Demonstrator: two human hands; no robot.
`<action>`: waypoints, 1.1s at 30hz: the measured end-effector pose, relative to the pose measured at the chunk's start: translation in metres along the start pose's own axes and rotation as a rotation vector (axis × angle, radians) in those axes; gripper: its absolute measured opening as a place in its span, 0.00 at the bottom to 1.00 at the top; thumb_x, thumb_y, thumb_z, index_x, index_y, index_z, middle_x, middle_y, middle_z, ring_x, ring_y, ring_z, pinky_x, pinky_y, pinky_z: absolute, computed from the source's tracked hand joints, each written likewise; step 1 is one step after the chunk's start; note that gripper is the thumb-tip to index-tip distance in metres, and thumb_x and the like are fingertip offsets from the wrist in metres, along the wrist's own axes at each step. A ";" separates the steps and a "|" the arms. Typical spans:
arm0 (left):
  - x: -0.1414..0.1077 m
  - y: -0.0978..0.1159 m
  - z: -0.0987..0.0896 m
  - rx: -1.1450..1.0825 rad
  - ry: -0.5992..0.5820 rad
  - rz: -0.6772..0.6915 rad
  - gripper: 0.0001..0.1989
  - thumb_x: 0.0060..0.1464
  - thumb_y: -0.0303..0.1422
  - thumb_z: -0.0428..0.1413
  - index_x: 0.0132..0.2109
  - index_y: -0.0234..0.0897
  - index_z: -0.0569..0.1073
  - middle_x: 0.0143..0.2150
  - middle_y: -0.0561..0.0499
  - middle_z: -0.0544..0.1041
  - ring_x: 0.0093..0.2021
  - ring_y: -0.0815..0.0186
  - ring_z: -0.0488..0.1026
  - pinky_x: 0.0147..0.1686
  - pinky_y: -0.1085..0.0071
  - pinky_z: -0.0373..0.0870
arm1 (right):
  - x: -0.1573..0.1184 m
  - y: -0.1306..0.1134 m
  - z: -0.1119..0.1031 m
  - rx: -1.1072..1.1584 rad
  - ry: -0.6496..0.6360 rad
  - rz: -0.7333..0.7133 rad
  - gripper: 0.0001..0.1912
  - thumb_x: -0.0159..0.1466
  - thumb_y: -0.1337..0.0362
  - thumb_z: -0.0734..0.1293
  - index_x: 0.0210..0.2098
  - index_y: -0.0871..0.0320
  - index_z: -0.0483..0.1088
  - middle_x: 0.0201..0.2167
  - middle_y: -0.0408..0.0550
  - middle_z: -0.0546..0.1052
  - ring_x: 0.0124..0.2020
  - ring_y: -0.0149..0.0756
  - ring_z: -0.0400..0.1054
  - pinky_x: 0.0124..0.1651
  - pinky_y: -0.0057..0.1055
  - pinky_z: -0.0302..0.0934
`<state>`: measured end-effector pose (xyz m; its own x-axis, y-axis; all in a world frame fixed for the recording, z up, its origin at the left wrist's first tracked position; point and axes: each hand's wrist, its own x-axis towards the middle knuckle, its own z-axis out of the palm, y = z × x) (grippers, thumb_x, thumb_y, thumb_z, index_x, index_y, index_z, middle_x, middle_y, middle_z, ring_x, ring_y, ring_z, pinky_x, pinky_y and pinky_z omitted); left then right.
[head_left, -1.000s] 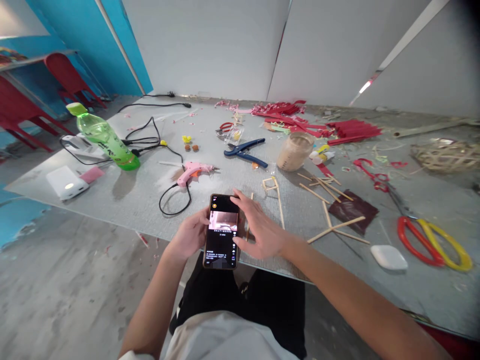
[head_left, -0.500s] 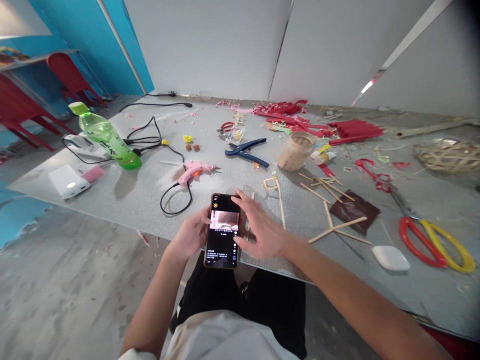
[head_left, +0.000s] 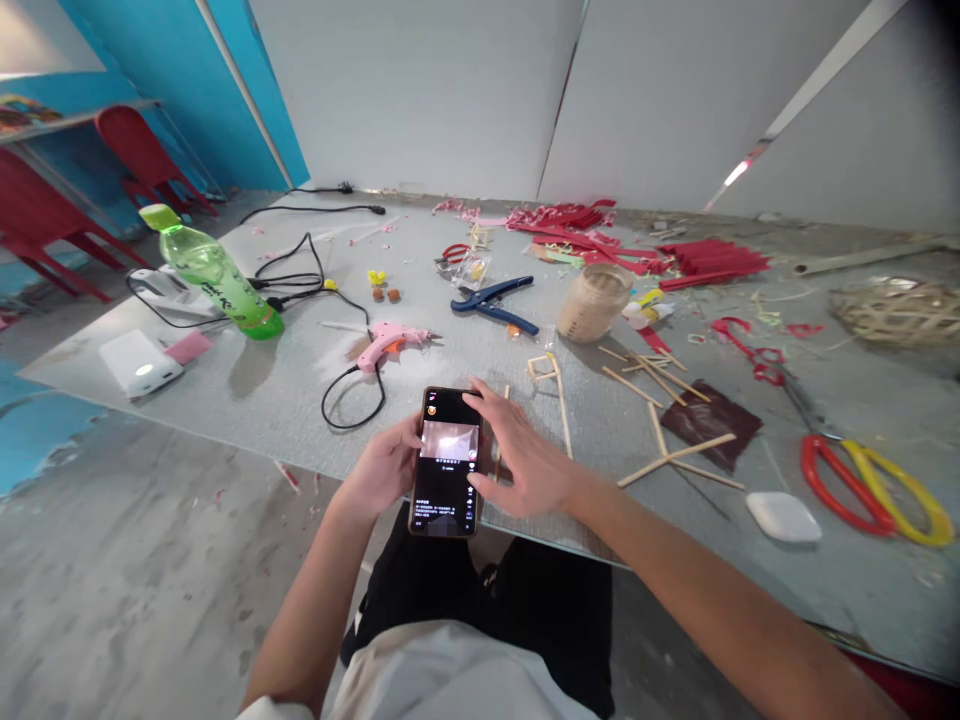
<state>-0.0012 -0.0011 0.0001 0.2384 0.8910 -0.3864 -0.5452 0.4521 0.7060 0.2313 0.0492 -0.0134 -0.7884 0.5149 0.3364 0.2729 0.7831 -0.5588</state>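
Observation:
A phone [head_left: 445, 490] with a lit screen showing a video is upright at the table's front edge, above my lap. My left hand [head_left: 384, 468] grips its left side, thumb over the edge of the screen. On the other side my right hand [head_left: 525, 455] has its fingers spread, with thumb and fingertips touching the phone's right edge. A thin stick lies partly under my right hand. Just beyond it is a small frame of glued sticks [head_left: 561, 400]. The pink glue gun [head_left: 386, 343] rests behind the phone, its black cable looped beside it.
Blue cutters [head_left: 495, 303] and a jar [head_left: 594, 303] stand farther back. To the right lie loose sticks [head_left: 664, 458], a dark packet [head_left: 712, 425], a white case [head_left: 784, 517] and large scissors [head_left: 844, 490]. A green bottle [head_left: 219, 275] and white power bank [head_left: 139, 362] are at left.
The picture on the phone screen has changed. Both hands and the objects on the table hold their places.

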 end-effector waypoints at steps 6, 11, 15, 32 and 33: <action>0.002 -0.001 -0.003 -0.021 0.025 -0.020 0.22 0.40 0.26 0.57 0.47 0.35 0.78 0.37 0.50 0.80 0.32 0.66 0.72 0.31 0.73 0.67 | 0.000 0.000 0.000 -0.004 0.004 -0.004 0.48 0.68 0.59 0.67 0.76 0.56 0.33 0.78 0.65 0.38 0.79 0.56 0.35 0.75 0.65 0.44; 0.004 -0.003 -0.006 -0.044 0.025 -0.027 0.24 0.40 0.25 0.57 0.49 0.36 0.78 0.39 0.50 0.80 0.32 0.67 0.72 0.32 0.73 0.68 | 0.000 0.000 0.000 -0.007 0.006 -0.009 0.49 0.68 0.59 0.66 0.76 0.55 0.32 0.78 0.64 0.38 0.79 0.57 0.36 0.74 0.66 0.46; 0.003 -0.002 -0.003 -0.035 -0.037 0.001 0.23 0.42 0.25 0.56 0.49 0.34 0.78 0.41 0.47 0.81 0.38 0.61 0.77 0.38 0.70 0.71 | 0.000 0.001 -0.001 -0.007 0.006 -0.024 0.47 0.69 0.58 0.65 0.76 0.56 0.33 0.77 0.65 0.39 0.79 0.56 0.36 0.74 0.66 0.46; 0.003 -0.002 -0.001 0.010 -0.034 0.009 0.24 0.37 0.26 0.56 0.46 0.35 0.78 0.44 0.46 0.81 0.44 0.55 0.77 0.39 0.68 0.72 | -0.001 -0.007 0.004 0.043 0.002 0.043 0.54 0.66 0.51 0.71 0.76 0.55 0.32 0.78 0.66 0.35 0.79 0.59 0.33 0.74 0.66 0.45; 0.003 -0.002 -0.002 0.008 -0.042 0.009 0.24 0.37 0.26 0.56 0.46 0.35 0.78 0.44 0.45 0.81 0.46 0.55 0.77 0.40 0.67 0.72 | -0.001 -0.007 0.004 0.040 0.000 0.047 0.54 0.66 0.51 0.72 0.76 0.54 0.33 0.78 0.66 0.35 0.79 0.59 0.33 0.74 0.66 0.45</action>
<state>-0.0007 0.0012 -0.0033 0.2670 0.8960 -0.3549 -0.5411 0.4441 0.7141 0.2275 0.0415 -0.0128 -0.7752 0.5511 0.3088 0.2876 0.7431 -0.6043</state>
